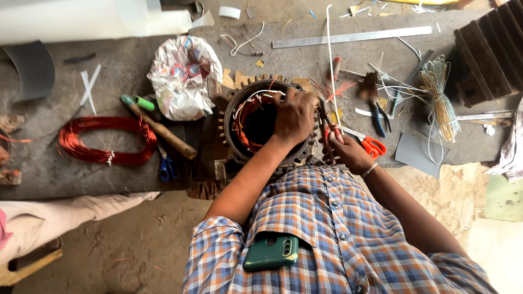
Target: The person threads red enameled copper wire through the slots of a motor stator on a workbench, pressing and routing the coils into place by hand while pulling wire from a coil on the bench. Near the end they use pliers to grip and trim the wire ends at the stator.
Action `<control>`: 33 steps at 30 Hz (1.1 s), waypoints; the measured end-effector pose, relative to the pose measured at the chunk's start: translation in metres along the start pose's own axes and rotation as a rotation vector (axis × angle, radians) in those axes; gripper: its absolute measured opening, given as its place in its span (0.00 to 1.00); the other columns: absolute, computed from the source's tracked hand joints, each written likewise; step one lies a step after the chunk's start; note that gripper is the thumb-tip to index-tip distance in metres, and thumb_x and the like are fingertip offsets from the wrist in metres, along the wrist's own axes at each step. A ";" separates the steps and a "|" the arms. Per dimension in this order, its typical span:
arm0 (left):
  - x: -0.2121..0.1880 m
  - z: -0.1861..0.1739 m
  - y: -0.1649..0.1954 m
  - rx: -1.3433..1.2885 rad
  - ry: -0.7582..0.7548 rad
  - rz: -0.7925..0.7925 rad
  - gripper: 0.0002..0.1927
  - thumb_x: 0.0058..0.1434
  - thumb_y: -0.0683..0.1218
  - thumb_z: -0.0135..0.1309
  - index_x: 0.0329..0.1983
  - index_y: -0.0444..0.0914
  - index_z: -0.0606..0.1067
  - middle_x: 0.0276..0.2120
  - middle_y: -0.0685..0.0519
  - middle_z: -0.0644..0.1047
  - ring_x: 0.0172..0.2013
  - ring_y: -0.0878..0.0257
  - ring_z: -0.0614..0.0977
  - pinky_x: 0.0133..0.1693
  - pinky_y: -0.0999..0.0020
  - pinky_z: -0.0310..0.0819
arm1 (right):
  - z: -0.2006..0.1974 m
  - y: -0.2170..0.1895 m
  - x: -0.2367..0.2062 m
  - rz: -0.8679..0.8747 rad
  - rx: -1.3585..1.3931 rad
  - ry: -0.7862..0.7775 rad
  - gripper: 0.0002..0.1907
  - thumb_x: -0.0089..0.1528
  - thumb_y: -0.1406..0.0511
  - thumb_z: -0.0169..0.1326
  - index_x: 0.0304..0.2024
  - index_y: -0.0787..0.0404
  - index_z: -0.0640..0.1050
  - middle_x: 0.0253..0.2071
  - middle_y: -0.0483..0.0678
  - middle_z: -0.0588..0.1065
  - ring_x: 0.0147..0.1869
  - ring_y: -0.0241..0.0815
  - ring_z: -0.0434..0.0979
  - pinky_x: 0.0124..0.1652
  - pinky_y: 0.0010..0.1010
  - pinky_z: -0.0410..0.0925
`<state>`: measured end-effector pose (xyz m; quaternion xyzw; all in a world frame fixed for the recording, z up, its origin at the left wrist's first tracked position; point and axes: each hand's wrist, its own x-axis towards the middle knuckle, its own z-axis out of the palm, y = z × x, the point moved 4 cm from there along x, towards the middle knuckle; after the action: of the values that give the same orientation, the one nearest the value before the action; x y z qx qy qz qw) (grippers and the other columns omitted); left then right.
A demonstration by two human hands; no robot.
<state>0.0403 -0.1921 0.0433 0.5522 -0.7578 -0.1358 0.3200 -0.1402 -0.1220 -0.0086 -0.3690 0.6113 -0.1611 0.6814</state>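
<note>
Motor shell (pixel 245 122), mid-bench, red windings inside. My left hand (pixel 294 115) curls over its rim, pinching white leads. My right hand (pixel 348 152), beside it, grips a thin tool; a slip could nick the wire.

Your left hand (pixel 294 117) sits on the motor stator (pixel 261 122), crowded on its left by the crumpled bag (pixel 182 79) and the hammer (pixel 158 128). To your right, scissors (pixel 368 142), pliers (pixel 376 111) and the cord bundle (pixel 441 98) clutter the bench. Open bench lies between the copper wire coil (pixel 103 140) and the bag.
</note>
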 end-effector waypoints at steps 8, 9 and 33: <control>0.077 0.029 0.045 0.408 -0.862 -0.044 0.17 0.66 0.53 0.52 0.52 0.40 0.80 0.51 0.48 0.80 0.57 0.52 0.74 0.65 0.35 0.47 | 0.017 -0.011 -0.007 -0.111 -0.016 -0.013 0.24 0.69 0.48 0.50 0.37 0.63 0.73 0.25 0.46 0.71 0.26 0.35 0.68 0.28 0.29 0.64; 0.083 0.032 0.051 0.420 -0.905 -0.052 0.18 0.63 0.47 0.54 0.55 0.39 0.78 0.53 0.47 0.79 0.56 0.51 0.76 0.65 0.31 0.45 | 0.021 -0.013 -0.008 -0.145 0.038 -0.031 0.22 0.68 0.49 0.52 0.36 0.62 0.72 0.25 0.45 0.70 0.26 0.35 0.67 0.27 0.29 0.64; 0.101 0.001 0.043 -0.170 -0.430 -0.240 0.12 0.57 0.50 0.64 0.42 0.42 0.80 0.39 0.47 0.84 0.43 0.54 0.85 0.50 0.57 0.77 | -0.041 0.015 -0.038 -0.174 -0.281 0.040 0.20 0.69 0.53 0.49 0.57 0.57 0.76 0.33 0.47 0.77 0.28 0.36 0.69 0.29 0.27 0.68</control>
<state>-0.0113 -0.2705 0.1004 0.5678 -0.7233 -0.3500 0.1786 -0.1905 -0.0988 0.0092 -0.5089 0.6071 -0.1396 0.5941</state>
